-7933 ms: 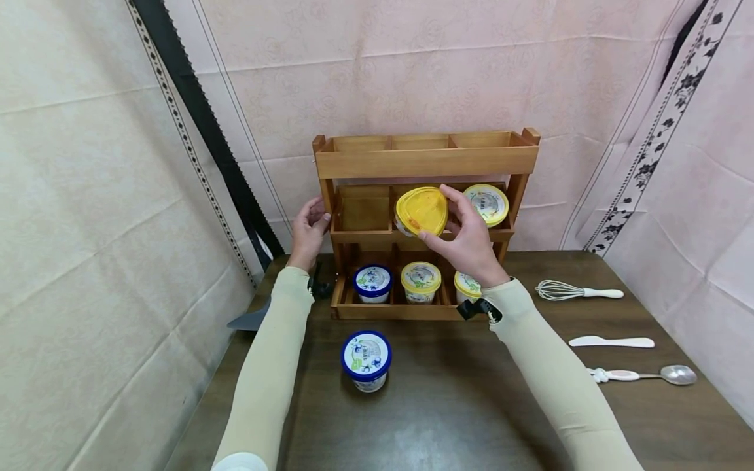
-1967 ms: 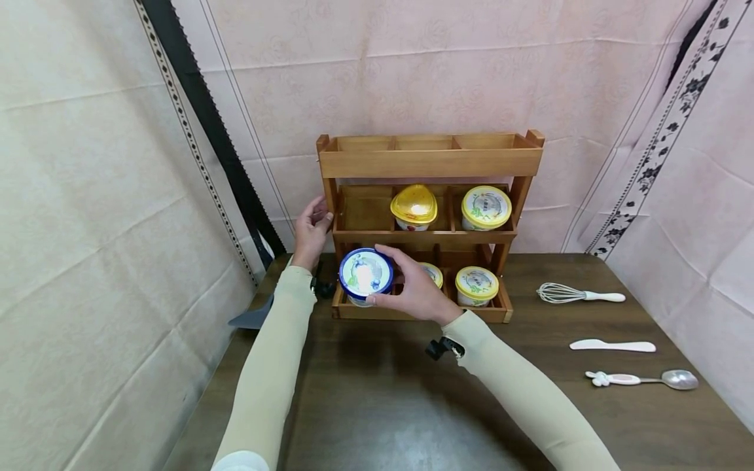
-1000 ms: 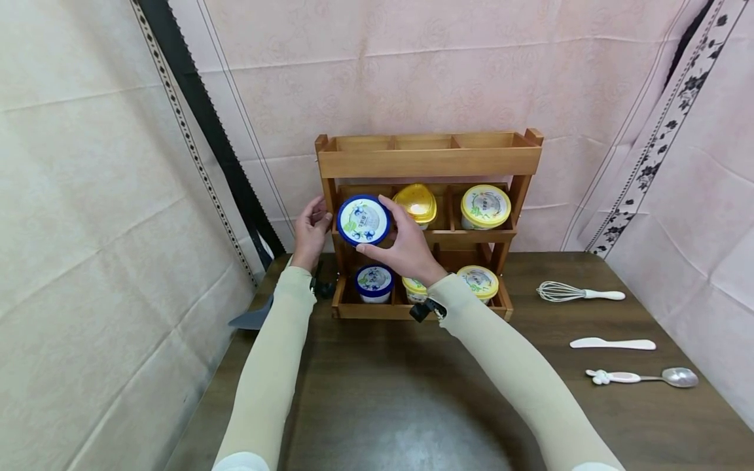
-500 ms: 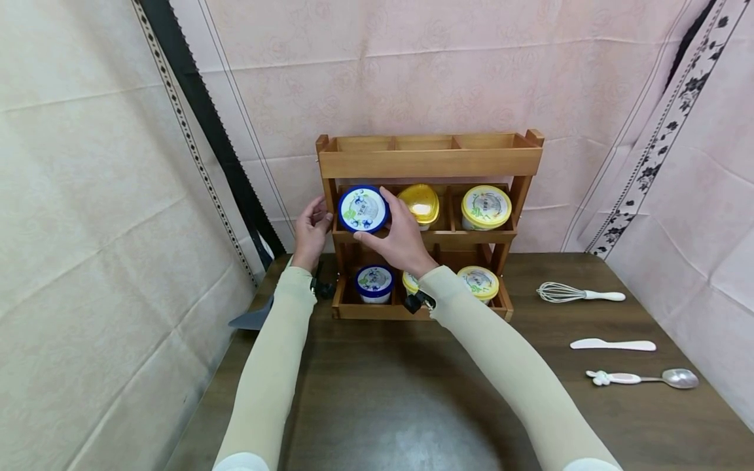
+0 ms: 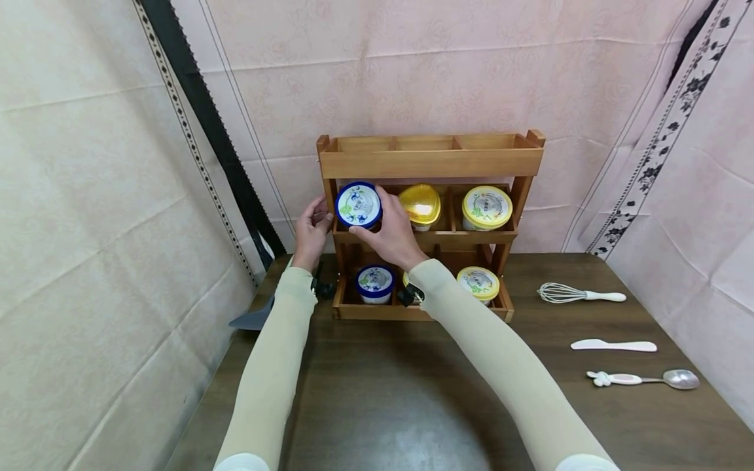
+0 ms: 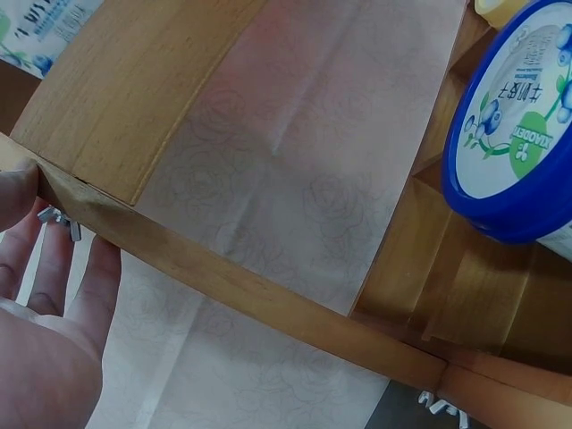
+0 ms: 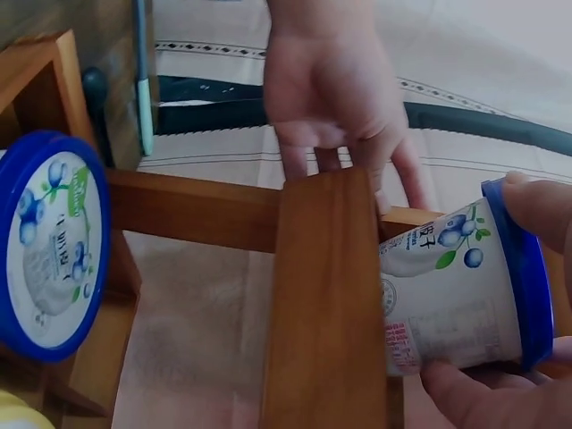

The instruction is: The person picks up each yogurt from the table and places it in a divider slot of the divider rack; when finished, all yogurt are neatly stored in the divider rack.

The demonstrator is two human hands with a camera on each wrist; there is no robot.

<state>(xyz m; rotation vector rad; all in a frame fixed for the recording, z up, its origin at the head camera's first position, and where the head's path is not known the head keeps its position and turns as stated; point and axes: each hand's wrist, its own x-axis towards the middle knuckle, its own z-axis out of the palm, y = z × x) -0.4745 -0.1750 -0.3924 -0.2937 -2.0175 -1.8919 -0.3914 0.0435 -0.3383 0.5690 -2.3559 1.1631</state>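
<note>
My right hand (image 5: pixel 391 227) grips a blue-lidded tub (image 5: pixel 358 205) by its lid rim, at the left compartment of the wooden rack's middle tier. In the right wrist view, the tub's white side (image 7: pixel 447 295) is tilted, its base hidden behind the shelf's front board. My left hand (image 5: pixel 312 232) holds the left upright of the wooden rack (image 5: pixel 430 163), thumb and fingers on either side of it in the left wrist view. Beside the held tub sit a tub with a domed yellow lid (image 5: pixel 421 204) and a flat yellow-lidded tub (image 5: pixel 487 208).
On the bottom tier are another blue-lidded tub (image 5: pixel 374 282), a yellow-lidded tub (image 5: pixel 478 283), and one mostly hidden behind my right wrist. A whisk (image 5: pixel 580 294), a white knife (image 5: pixel 612 345) and a spoon (image 5: pixel 642 379) lie on the right of the table. A grey blade-like thing (image 5: pixel 252 318) lies left.
The domed yellow-lidded tub was let go in the middle compartment. My right hand took the blue-lidded tub from the table and raised it to the middle tier's left compartment. My left hand stayed put.
</note>
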